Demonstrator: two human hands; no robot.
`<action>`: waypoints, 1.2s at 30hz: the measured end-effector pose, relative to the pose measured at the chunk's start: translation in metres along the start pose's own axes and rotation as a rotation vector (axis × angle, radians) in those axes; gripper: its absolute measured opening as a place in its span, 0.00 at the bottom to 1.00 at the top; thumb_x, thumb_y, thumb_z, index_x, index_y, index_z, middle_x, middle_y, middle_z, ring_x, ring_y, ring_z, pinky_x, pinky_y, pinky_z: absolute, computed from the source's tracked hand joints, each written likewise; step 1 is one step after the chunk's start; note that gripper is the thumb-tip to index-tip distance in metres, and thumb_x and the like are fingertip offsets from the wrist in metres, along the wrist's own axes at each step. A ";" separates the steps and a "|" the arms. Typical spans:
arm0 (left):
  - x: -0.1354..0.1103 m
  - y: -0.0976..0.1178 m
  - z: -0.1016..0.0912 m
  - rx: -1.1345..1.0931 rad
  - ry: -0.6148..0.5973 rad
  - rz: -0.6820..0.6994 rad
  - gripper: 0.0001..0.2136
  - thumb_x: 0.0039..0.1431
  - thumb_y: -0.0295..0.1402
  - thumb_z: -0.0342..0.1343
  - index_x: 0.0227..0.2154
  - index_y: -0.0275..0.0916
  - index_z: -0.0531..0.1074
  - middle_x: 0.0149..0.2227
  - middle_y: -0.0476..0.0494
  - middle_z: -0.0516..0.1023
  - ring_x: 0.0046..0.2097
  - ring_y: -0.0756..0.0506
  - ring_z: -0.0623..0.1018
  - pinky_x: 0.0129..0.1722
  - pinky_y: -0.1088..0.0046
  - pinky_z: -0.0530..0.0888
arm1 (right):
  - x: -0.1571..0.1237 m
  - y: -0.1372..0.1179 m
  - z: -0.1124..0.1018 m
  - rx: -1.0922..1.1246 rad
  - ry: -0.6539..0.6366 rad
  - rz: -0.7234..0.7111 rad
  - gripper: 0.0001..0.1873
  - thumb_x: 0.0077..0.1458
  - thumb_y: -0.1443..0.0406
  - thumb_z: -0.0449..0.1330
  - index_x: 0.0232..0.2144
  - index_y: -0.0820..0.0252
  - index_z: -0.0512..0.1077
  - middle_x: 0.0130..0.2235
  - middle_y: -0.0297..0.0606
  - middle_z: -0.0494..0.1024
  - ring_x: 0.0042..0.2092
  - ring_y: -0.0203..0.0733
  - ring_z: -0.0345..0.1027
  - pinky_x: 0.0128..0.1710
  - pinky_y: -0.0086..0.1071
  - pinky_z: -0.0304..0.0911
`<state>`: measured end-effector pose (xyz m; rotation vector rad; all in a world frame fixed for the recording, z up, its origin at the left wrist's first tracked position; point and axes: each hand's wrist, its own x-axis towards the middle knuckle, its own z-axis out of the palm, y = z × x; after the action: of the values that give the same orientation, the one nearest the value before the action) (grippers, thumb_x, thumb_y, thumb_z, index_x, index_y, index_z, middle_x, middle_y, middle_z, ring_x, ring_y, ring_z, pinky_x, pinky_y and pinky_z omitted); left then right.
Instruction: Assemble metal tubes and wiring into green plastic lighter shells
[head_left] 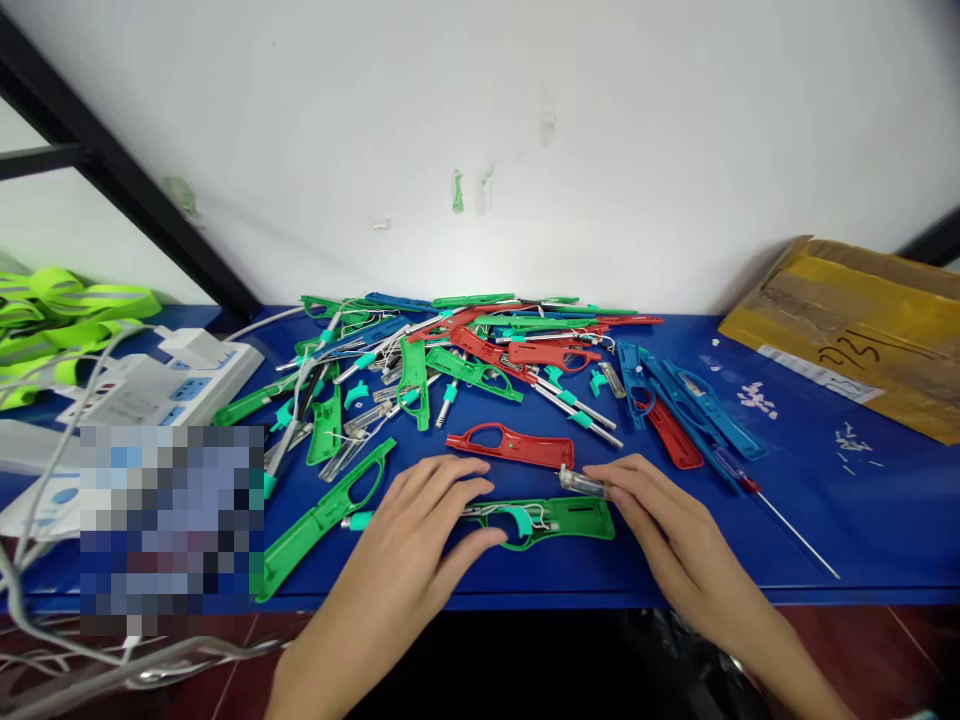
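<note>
My right hand (679, 525) pinches a small clear lighter fuel tank (581, 483) with a metal valve end, held just above the table. Below it lies a green lighter casing half (581, 520) holding a teal trigger (517, 520), white wires and a metal tube. My left hand (431, 520) arches over the tube end of that casing, its thumb and fingers apart; whether the palm touches it is hidden. Beyond the hands lies a red casing half (517, 445). Left of my left hand rests another green casing half (322, 520).
A heap of casing halves, tubes and wires (450, 345) lies against the white wall. On the right are blue casings (705, 410), a screwdriver (780, 520), small white bits (756, 398) and a cardboard box (855, 330). A power strip (217, 385) with cables stands left.
</note>
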<state>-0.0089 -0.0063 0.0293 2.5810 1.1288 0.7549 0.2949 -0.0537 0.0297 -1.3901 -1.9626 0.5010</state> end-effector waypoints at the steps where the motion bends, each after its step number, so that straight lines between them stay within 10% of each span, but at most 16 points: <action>1: 0.003 0.006 0.004 -0.024 0.018 -0.012 0.13 0.80 0.43 0.52 0.58 0.46 0.73 0.60 0.43 0.81 0.62 0.38 0.78 0.62 0.55 0.74 | -0.002 0.001 0.003 0.005 0.006 0.008 0.17 0.79 0.64 0.50 0.60 0.45 0.73 0.50 0.38 0.80 0.49 0.42 0.79 0.48 0.33 0.75; 8: 0.018 0.022 0.032 -0.033 -0.073 0.036 0.13 0.82 0.34 0.48 0.60 0.41 0.74 0.62 0.41 0.80 0.66 0.38 0.74 0.64 0.54 0.74 | -0.003 0.003 0.014 -0.067 0.046 0.072 0.13 0.81 0.61 0.48 0.46 0.50 0.72 0.39 0.35 0.76 0.38 0.41 0.73 0.39 0.34 0.70; 28: 0.004 0.021 0.032 -0.091 0.048 0.072 0.12 0.79 0.31 0.55 0.56 0.45 0.81 0.57 0.39 0.82 0.59 0.37 0.79 0.56 0.55 0.80 | -0.010 0.008 0.010 0.125 0.175 0.148 0.11 0.74 0.53 0.61 0.47 0.52 0.76 0.43 0.38 0.85 0.43 0.45 0.81 0.44 0.35 0.76; 36: 0.002 0.016 0.035 -0.132 0.032 -0.006 0.14 0.79 0.35 0.55 0.62 0.47 0.76 0.62 0.42 0.81 0.63 0.38 0.78 0.64 0.54 0.78 | -0.010 0.088 -0.078 -0.124 0.467 0.353 0.22 0.71 0.44 0.59 0.50 0.54 0.76 0.35 0.37 0.80 0.33 0.45 0.73 0.36 0.39 0.70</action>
<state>0.0213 -0.0152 0.0066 2.4643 1.0576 0.8425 0.4113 -0.0367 0.0247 -1.7599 -1.4012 0.1837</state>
